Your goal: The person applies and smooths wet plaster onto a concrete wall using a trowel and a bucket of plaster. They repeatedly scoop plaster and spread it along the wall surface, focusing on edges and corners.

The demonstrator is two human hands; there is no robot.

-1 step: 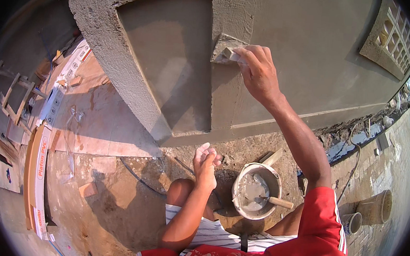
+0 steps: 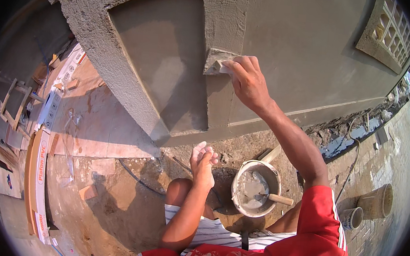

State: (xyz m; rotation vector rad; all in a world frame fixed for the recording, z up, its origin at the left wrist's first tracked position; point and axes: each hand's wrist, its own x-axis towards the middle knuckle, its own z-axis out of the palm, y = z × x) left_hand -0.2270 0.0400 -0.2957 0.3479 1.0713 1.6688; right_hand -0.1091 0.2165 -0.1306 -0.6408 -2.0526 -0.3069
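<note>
My right hand [image 2: 251,83] grips a small plastering float [image 2: 214,61] by its handle. The float's flat face lies against the grey strip of wall [image 2: 219,98] beside the recessed panel [image 2: 165,52]. My left hand [image 2: 203,162], with pale residue on its fingertips, is raised in front of my knee. Its fingers are loosely bent and apart, and nothing shows in them. Below my right forearm stands a bucket [image 2: 235,190] with wet grey mix [image 2: 252,185] inside. A tool with a wooden handle [image 2: 281,199] rests in it, the handle sticking out over the rim.
A rough raised border [image 2: 90,27] frames the panel's left side. Vent blocks [image 2: 394,30] sit in the wall at upper right. Two more buckets [image 2: 375,204] [image 2: 351,218] stand at right. Long cartons [image 2: 43,163] lie at left; a dark hose [image 2: 140,179] crosses the ground.
My right hand has moved the float a little downward along the wall strip beside the panel. The whole view has shifted slightly. My left hand keeps nearly the same pose.
</note>
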